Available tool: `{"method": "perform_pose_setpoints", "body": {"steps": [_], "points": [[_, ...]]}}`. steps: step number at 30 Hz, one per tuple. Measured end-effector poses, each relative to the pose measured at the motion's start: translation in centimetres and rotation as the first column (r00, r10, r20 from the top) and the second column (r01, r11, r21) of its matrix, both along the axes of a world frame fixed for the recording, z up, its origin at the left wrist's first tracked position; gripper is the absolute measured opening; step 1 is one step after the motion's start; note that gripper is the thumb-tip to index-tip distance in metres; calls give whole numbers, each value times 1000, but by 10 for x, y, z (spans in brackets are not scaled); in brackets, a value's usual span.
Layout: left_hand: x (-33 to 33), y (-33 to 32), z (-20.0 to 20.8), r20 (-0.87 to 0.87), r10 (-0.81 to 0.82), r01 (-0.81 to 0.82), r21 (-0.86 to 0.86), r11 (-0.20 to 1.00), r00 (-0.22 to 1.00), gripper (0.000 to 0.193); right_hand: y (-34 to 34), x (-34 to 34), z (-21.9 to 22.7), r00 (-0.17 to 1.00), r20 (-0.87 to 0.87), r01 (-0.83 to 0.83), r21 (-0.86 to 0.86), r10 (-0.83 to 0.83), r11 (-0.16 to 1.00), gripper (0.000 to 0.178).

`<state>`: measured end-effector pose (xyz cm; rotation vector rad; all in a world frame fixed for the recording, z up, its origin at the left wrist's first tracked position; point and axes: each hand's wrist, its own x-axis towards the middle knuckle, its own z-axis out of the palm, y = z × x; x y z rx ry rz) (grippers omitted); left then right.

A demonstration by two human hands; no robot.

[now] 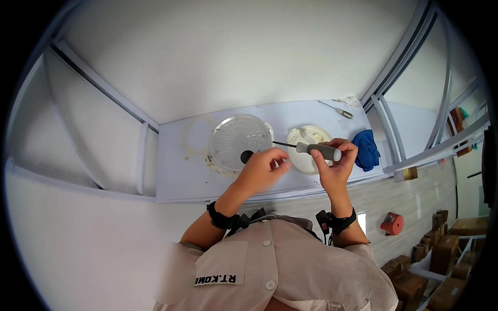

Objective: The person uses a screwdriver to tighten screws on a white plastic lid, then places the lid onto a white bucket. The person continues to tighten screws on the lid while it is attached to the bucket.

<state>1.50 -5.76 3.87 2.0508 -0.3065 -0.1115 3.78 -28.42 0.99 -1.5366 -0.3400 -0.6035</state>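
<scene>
The screwdriver (314, 150) is in the right hand (337, 165), held up above the counter (174, 171), near its front edge. Its long axis lies almost crosswise to the person, tipped slightly: the slim dark shaft points to between 9 and 10 o'clock, and the pale butt of the grey handle faces between 3 and 4 o'clock. The right grip is clamped on the handle, thumb on the near side and fingers around the far side and the butt end.

The left hand (263, 167) is at 8 o'clock from the shaft's tip, close to it but apart, with its fingers half curled; I cannot tell whether its grip is together or pinches something small.

At 10 to 11 o'clock from the left hand lies a round, clear-topped housing (236, 132) with a silvery rim; a black disc (246, 156) shows at its 5 o'clock. The shaft's tip appears beside the housing's 3 o'clock edge.

A round white part (310, 136) lies at 10 to 11 o'clock from the right hand, a blue cloth (367, 150) at 2 o'clock. At 12 o'clock, a second screwdriver (342, 112) rests on the counter, its shaft pointing to 10 o'clock.
</scene>
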Motion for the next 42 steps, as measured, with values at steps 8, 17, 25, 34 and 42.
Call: {"method": "perform_pose_setpoints", "body": {"steps": [8,17,25,34,42], "points": [[16,-41,-44,-241,-139,96,-181,979,961,49,-21,-26,3,977,-205,-2,-250,-51,968,51],[12,-63,-89,-207,-37,-13,-237,971,978,42,-48,-52,5,797,-594,-373,-626,-108,685,42],[10,-54,-138,-229,16,8,104,995,973,43,-35,-44,-82,700,-713,-564,-514,43,646,36],[-1,-40,-159,-84,180,-153,261,953,980,65,24,-15,-146,845,-534,-437,-646,39,626,25],[-8,-31,-154,-100,165,-125,327,937,981,61,41,-5,-162,869,-494,-420,-709,27,567,21]]}}
